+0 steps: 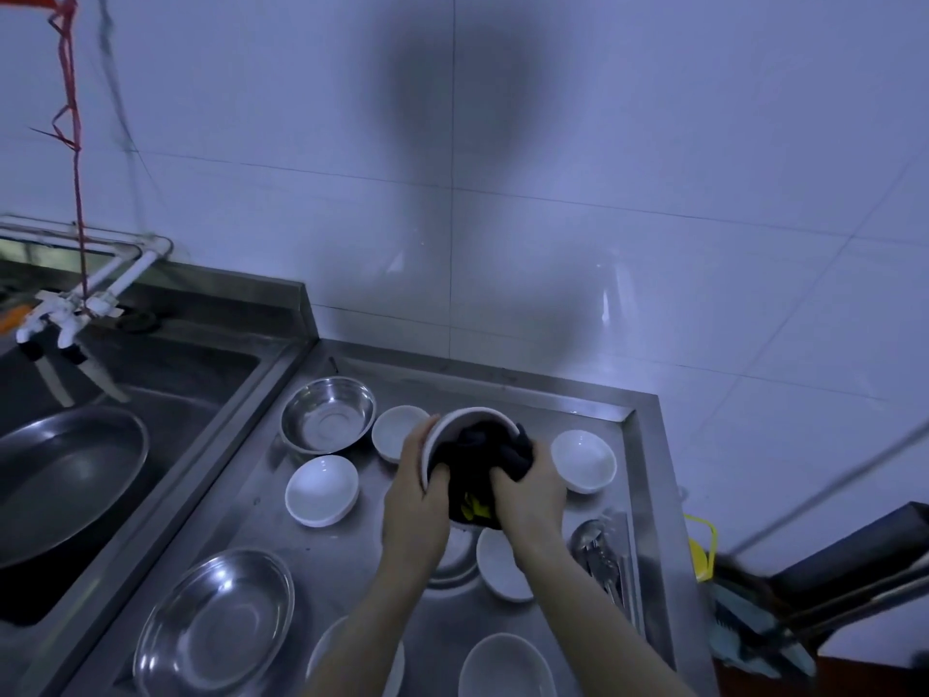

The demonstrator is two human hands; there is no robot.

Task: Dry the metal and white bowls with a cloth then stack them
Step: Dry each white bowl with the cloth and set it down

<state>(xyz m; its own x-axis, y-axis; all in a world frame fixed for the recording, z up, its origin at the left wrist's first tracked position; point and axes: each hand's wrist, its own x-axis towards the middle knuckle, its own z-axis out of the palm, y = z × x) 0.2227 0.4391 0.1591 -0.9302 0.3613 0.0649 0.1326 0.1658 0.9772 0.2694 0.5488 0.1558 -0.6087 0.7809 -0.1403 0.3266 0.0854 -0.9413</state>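
Observation:
My left hand (414, 500) grips the rim of a white bowl (455, 420), held tilted above the steel counter (347, 555). My right hand (530, 487) grips a dark cloth (482, 452) with a yellow patch, bunched inside that bowl. Several white bowls lie on the counter: one (321, 490) at the left, one (394, 431) behind my left hand, one (584, 460) at the right, one (500, 565) under my right forearm, one (505, 666) at the front. A deep metal bowl (328, 414) stands at the back left, a wide one (216, 623) at the front left.
A sink (151, 394) with a large metal pan (65, 482) lies to the left, white taps (60, 319) above it. Cutlery (606, 560) lies at the counter's right edge. A tiled wall rises behind. Mop or broom handles (804, 611) lean at the far right.

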